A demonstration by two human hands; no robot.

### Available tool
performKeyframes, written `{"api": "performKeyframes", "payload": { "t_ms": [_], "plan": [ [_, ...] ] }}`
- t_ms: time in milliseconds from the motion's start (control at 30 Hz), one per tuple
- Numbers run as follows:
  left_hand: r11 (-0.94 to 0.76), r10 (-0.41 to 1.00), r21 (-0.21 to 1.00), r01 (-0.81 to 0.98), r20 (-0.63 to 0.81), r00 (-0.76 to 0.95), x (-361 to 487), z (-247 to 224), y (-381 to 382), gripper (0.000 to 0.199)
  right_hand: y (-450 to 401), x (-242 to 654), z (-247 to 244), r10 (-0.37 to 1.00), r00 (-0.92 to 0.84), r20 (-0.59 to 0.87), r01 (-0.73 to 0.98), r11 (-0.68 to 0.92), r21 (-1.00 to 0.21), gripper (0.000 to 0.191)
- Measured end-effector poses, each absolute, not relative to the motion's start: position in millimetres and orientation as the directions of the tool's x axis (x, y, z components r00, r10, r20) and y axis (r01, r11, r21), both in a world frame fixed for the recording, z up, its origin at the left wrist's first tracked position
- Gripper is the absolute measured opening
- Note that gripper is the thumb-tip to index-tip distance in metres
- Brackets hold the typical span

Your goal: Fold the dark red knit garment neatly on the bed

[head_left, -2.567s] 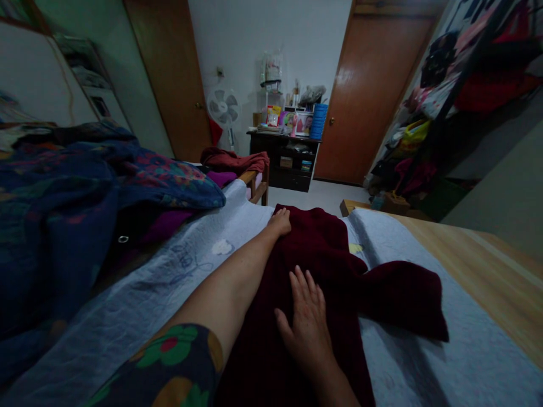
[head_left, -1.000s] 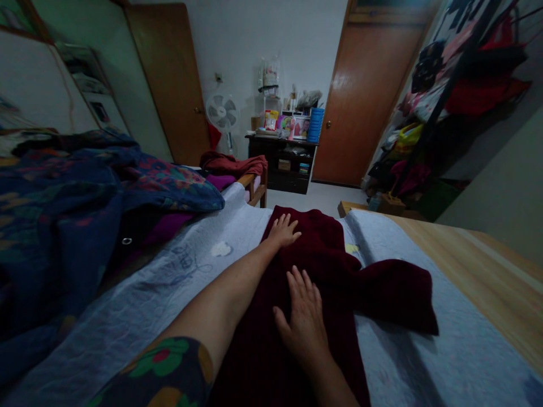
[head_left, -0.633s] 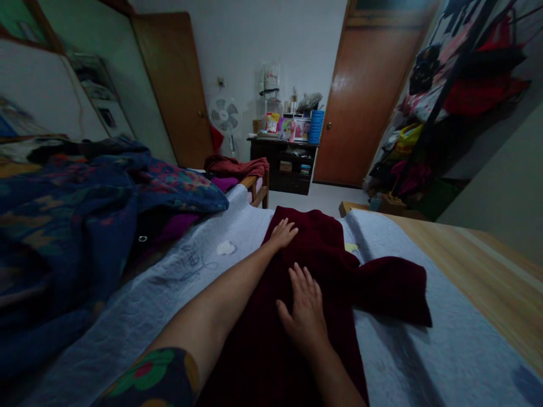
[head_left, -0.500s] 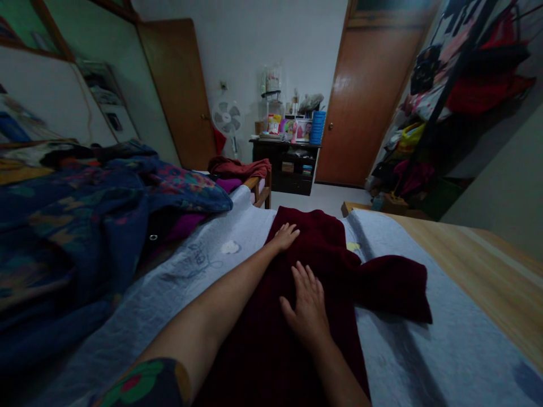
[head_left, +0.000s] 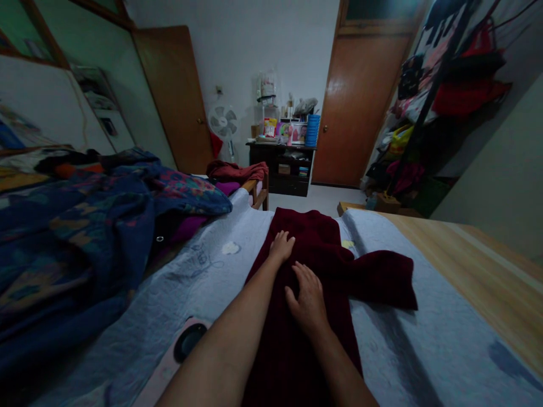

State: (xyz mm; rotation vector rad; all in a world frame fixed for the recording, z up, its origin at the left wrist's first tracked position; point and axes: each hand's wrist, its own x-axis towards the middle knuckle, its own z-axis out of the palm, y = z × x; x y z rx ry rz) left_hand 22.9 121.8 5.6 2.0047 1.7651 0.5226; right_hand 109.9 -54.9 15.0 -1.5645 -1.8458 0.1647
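A dark maroon knitted garment (head_left: 314,232), which looks like a sweater, lies spread lengthwise before me. One sleeve (head_left: 384,280) sticks out to the right. My left hand (head_left: 282,246) rests on its upper left part, fingers extended and slightly apart. Lower and nearer the middle, my right hand (head_left: 307,297) lies on the fabric with fingers stretched forward and the thumb apart. Neither hand grips the cloth. Beneath the garment is a pale blue-grey bed sheet (head_left: 237,277). Beside my left forearm lies a pink phone (head_left: 176,353) with a round dark part, partly covered by the arm.
A heap of blue floral bedding (head_left: 102,226) and clothes fills the left side. Bare wooden boards (head_left: 458,243) show along the right edge. Beyond the bed stand a dark cabinet (head_left: 288,181), a white fan (head_left: 223,121) and a wooden chair (head_left: 263,195) draped with reddish cloth.
My left hand has slid slightly left and toward me on the garment. The left forearm has shifted inward, and the pink phone now shows beside it. My right hand stays nearly in place.
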Motion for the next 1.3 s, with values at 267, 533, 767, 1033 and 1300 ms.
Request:
{"api": "performKeyframes", "payload": {
  "t_ms": [267, 533, 767, 1033, 1300],
  "plan": [
    [-0.187, 0.979, 0.518, 0.835, 0.030, 0.201, 19.0, 7.7, 110.5, 0.047, -52.7, 112.6, 15.2, 0.886, 0.008, 0.465, 0.771, 0.291, -0.567, 0.045],
    [-0.174, 0.983, 0.547, 0.819, 0.040, 0.182, 18.6, 9.2, 108.2, 0.049, -52.5, 112.2, 19.7, 0.895, 0.039, 0.445, 0.757, 0.264, -0.597, 0.039],
    [-0.178, 0.983, 0.558, 0.811, 0.065, 0.172, 18.4, 13.0, 104.5, 0.048, -50.4, 119.4, 31.4, 0.918, 0.035, 0.396, 0.761, 0.233, -0.606, 0.028],
    [-0.213, 0.977, 0.567, 0.796, 0.145, 0.158, 17.5, 9.2, 104.3, 0.046, -44.8, 163.6, 56.2, 0.905, 0.106, 0.413, 0.704, 0.225, -0.673, 0.023],
    [-0.217, 0.974, 0.588, 0.779, 0.178, 0.137, 18.4, 11.5, 102.6, 0.044, -43.5, 220.9, 59.2, 0.715, 0.302, 0.630, 0.936, -0.095, -0.340, 0.040]
  ]
}}
